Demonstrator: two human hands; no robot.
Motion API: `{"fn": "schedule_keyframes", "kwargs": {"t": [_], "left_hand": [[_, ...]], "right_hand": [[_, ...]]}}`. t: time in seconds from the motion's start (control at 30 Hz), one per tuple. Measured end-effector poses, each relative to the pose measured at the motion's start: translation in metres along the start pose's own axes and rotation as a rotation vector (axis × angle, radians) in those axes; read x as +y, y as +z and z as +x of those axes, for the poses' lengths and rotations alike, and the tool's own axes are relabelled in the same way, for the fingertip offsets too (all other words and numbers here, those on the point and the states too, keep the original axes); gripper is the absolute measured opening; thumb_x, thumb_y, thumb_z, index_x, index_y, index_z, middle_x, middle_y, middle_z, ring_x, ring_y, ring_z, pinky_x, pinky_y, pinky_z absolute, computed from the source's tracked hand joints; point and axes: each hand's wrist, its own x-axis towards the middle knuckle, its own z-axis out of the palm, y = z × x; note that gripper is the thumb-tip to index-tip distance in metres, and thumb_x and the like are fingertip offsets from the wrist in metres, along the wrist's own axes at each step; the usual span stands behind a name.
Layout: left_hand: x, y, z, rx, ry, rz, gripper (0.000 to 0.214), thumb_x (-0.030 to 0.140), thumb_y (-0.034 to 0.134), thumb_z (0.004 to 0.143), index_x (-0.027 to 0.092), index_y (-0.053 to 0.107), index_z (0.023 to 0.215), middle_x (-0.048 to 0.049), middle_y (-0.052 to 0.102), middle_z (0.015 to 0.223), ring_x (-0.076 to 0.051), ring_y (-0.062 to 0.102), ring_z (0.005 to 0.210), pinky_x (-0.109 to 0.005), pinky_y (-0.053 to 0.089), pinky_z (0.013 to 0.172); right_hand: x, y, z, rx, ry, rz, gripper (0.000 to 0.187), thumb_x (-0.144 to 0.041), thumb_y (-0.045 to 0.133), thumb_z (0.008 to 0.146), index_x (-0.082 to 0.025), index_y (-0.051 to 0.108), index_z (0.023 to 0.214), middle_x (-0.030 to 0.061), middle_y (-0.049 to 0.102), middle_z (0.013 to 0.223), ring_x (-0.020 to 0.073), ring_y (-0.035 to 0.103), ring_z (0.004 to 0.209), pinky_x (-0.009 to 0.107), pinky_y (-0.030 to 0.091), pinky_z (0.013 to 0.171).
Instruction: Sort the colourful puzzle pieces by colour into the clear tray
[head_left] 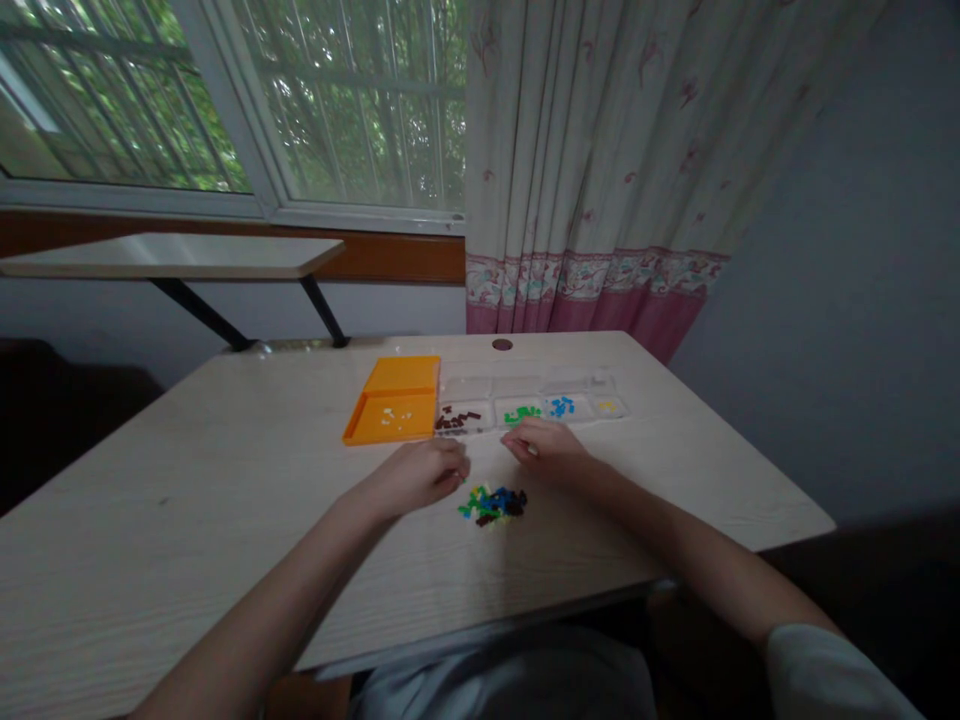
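A mixed pile of small plastic pieces [493,504], green, blue, dark brown and pale yellow, lies on the table. Just left of and behind it, my left hand [427,474] has its fingers curled together; a hint of green shows at the fingertips, too small to name. My right hand [549,448] is closed in a pinch in front of the clear compartment box, close to its green pieces [522,414]. Whatever it holds is hidden. Other compartments hold dark brown pieces [456,418], blue pieces [560,406] and a few yellow pieces [607,405].
An open orange case [403,374] with several white bits inside stands left of the clear box. Both rest on a pale wooden table [225,480]. A raised shelf [180,256] on black brackets rises at the back left, by the window. A curtain [585,200] hangs behind.
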Motion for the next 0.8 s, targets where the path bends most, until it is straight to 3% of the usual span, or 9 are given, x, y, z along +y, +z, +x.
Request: {"fn": "schedule_keyframes", "kwargs": {"t": [0.23,0.43,0.6,0.8], "left_hand": [[0.004,0.009,0.006,0.155,-0.037,-0.146,0.013,0.019,0.049,0.077,0.017,0.062,0.080,-0.0036,0.056,0.077,-0.013,0.052,0.072,-0.020,0.040,0.064],[0.012,0.018,0.017,0.367,-0.214,-0.423,0.018,0.029,0.052,0.078,0.014,0.062,0.077,0.0014,0.047,0.062,-0.009,0.042,0.057,-0.018,0.033,0.051],[0.009,0.022,0.018,0.368,-0.202,-0.528,0.021,0.032,0.055,0.077,0.012,0.063,0.077,0.0033,0.041,0.058,-0.008,0.037,0.055,-0.017,0.030,0.049],[0.010,0.021,0.018,0.363,-0.201,-0.499,0.023,0.034,0.057,0.076,0.013,0.065,0.077,0.0037,0.040,0.057,-0.008,0.037,0.053,-0.018,0.030,0.049]], "right_hand": [[-0.018,0.006,-0.004,-0.022,-0.045,0.067,0.012,-0.023,0.052,0.081,-0.020,0.064,0.079,0.0000,0.061,0.069,0.0097,0.055,0.064,0.019,0.040,0.061],[-0.035,0.011,-0.003,0.064,0.022,0.136,0.006,-0.025,0.058,0.077,-0.021,0.062,0.078,-0.0012,0.060,0.067,0.0092,0.053,0.060,0.018,0.040,0.058],[-0.036,0.016,-0.001,0.187,0.078,0.177,0.006,-0.027,0.060,0.075,-0.021,0.061,0.076,-0.0016,0.058,0.065,0.0095,0.052,0.059,0.019,0.040,0.057],[-0.032,0.014,0.001,0.238,0.028,0.219,0.004,-0.025,0.061,0.073,-0.020,0.061,0.073,-0.0019,0.055,0.059,0.0099,0.051,0.055,0.019,0.039,0.053]]}}
